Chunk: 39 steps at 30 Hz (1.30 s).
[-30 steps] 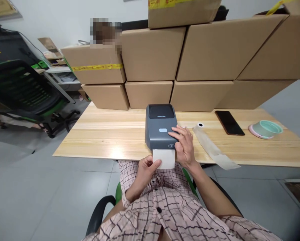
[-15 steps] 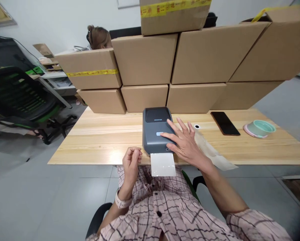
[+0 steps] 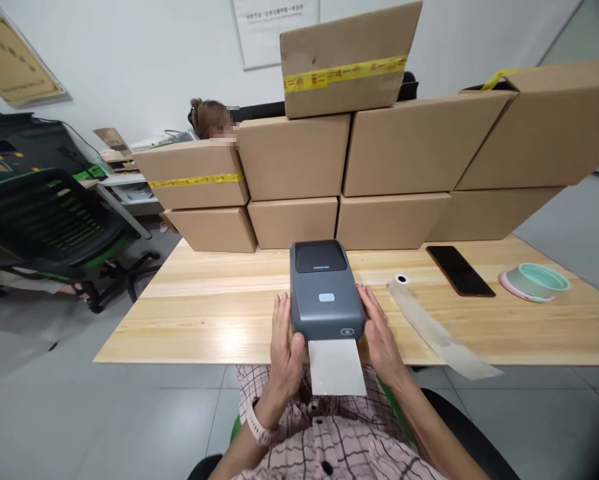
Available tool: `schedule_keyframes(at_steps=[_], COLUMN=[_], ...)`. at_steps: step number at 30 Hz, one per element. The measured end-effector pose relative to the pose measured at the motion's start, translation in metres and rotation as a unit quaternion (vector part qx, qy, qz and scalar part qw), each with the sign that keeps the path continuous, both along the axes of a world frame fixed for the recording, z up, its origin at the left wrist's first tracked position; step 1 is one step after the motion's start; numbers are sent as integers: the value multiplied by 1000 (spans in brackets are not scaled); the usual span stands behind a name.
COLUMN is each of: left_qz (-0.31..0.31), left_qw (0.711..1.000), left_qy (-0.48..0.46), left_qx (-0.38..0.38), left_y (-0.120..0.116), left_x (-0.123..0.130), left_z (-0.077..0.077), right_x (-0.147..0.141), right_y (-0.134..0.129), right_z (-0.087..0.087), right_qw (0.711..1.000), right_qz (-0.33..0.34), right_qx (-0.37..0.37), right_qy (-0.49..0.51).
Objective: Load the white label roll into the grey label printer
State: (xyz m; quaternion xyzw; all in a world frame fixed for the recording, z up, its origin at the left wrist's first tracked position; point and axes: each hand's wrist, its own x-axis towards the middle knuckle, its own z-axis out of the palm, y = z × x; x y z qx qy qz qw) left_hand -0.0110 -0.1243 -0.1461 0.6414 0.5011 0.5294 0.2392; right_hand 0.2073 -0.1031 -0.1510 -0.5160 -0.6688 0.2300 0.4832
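Right hand: moved from atop printer to its right flank
Left hand: along left flank
Grip: both uncurled, fingers extended

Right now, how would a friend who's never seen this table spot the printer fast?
Find the wooden table with stacked boxes along its back. Near its front edge, look between the left fingers and right fingers. Unlike the flat phone to its right, the printer is chunky and dark grey, with a light button and paper poking out in front.
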Motion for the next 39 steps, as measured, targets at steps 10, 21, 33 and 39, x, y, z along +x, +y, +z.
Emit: schedule_keyframes(at_steps=[10,21,33,39], left_qz=[-7,-1,1,-7], left_qw=[996,987,943,936], left_qy=[-91,-97,217,258], left_qx=[-21,-127,-252,-239], left_y=[17,108,106,108], left_x=[-6,-24,-17,-15], left_z=[42,67,79,83], right_x=[7,-15,-17,-22], right_y=[11,134,163,139], right_z=[34,137,150,126], right_qw=[999,983,961,879], right_qz=[-5,-62,-35,277], right_qx=[49,111,214,31], right_qy=[-22,-133,-173,-387])
